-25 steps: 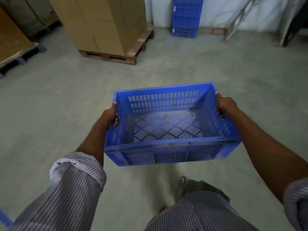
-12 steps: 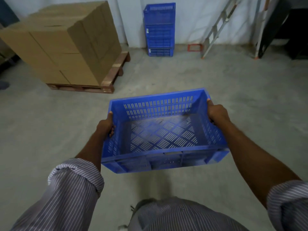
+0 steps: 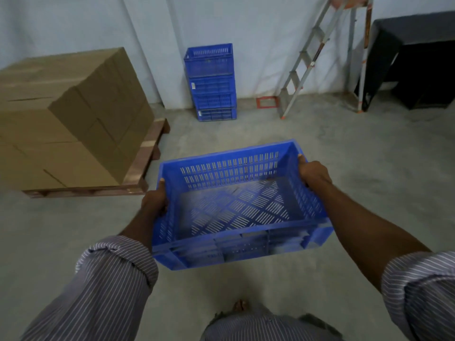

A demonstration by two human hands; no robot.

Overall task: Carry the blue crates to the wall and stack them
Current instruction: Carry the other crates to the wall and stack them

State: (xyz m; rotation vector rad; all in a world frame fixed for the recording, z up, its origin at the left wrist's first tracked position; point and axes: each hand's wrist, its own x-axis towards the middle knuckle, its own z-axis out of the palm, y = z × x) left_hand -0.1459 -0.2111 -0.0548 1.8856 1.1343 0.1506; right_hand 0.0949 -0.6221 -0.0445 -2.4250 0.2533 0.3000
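Note:
I carry an empty blue slotted crate [image 3: 236,205] in front of me, above the concrete floor. My left hand [image 3: 155,201] grips its left short side, thumb over the rim. My right hand [image 3: 312,172] grips the right short side the same way. Ahead, a stack of blue crates [image 3: 211,82] stands against the pale wall [image 3: 258,33], several high, with the top crate's open rim visible.
A pallet [image 3: 145,166] loaded with brown cardboard boxes [image 3: 66,119] stands to the left. A metal stepladder [image 3: 320,52] leans at the wall on the right, a small red frame [image 3: 266,102] at its foot. A black table [image 3: 413,57] fills the far right corner.
The view has tilted up and the crate stack, pallet and ladder appear closer and lower in frame. Both hands keep the same grip on the crate.

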